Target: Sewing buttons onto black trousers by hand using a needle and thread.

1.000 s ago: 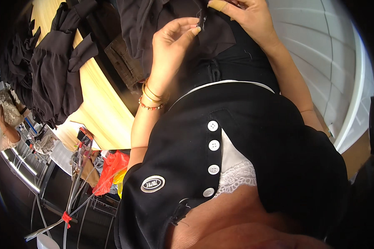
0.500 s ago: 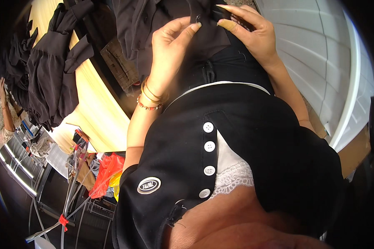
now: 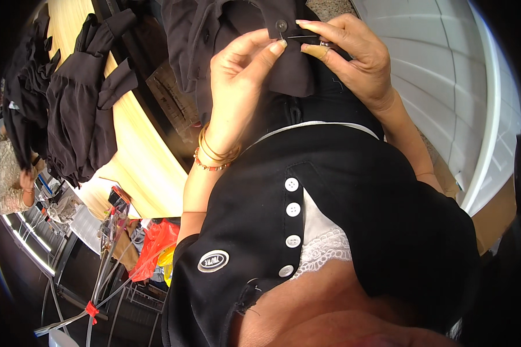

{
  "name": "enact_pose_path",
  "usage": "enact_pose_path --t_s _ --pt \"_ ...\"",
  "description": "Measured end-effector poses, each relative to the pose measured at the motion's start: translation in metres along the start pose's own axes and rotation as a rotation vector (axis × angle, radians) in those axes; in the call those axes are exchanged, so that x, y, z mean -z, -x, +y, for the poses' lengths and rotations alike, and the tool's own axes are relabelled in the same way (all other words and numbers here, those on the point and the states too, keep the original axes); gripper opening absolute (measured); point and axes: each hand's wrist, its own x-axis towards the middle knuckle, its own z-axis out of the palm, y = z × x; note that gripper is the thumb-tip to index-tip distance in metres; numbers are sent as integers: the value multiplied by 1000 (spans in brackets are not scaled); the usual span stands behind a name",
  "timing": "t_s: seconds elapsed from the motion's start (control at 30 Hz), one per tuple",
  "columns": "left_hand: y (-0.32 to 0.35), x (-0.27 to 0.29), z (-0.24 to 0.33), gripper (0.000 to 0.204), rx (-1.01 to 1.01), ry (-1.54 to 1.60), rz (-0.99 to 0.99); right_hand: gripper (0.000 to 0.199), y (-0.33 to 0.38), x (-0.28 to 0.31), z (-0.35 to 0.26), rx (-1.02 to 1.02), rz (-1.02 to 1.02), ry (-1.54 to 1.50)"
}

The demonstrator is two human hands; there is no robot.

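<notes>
A dark garment (image 3: 292,75) lies over my lap at the top of the view. My left hand (image 3: 246,63) pinches its cuff-like edge between thumb and fingertips, right beside a dark round button (image 3: 281,25). In my right hand (image 3: 353,52) is a pair of small thread snips (image 3: 307,37), held between thumb and fingers. Their thin pointed blades reach left toward the cloth just below the button. Whether the tips touch a thread cannot be made out. My right thumb has a yellowish covering on it.
To the left, several dark garments (image 3: 81,95) are heaped on a light wooden table (image 3: 150,168). A white ribbed panel (image 3: 446,75) curves along the right. Red and yellow plastic bags (image 3: 156,246) hang at lower left. Another person (image 3: 8,173) is at the far left edge.
The cuff edge has turned so the button now faces up. The snips' blades have come into sight beside it. At far left, the other person's arm has lowered.
</notes>
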Motion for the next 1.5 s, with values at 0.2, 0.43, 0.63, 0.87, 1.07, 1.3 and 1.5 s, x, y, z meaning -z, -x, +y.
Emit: enact_pose_path --t_s 0.2,0.43,0.63,0.87,1.07,1.3,1.5 --pt "2 5 -4 21 -12 -44 -3 41 0 -10 3 -104 -40 55" --pt "0 8 -3 20 -79 -163 27 39 -10 -18 6 -54 -38 -15" --pt "-5 14 -6 21 -95 -189 7 39 -13 -19 3 -63 -44 -1" --pt "-7 6 -4 15 -167 -172 33 36 -14 -17 3 -74 -33 -1" --pt "-6 6 -6 17 -190 -190 1 28 -14 -15 10 -96 -37 -76" --pt "-5 8 -4 15 -150 -116 37 30 -16 -7 3 -151 -120 -73" --pt "-8 7 -3 15 -147 -52 49 37 -17 -5 -2 -36 -65 -5"
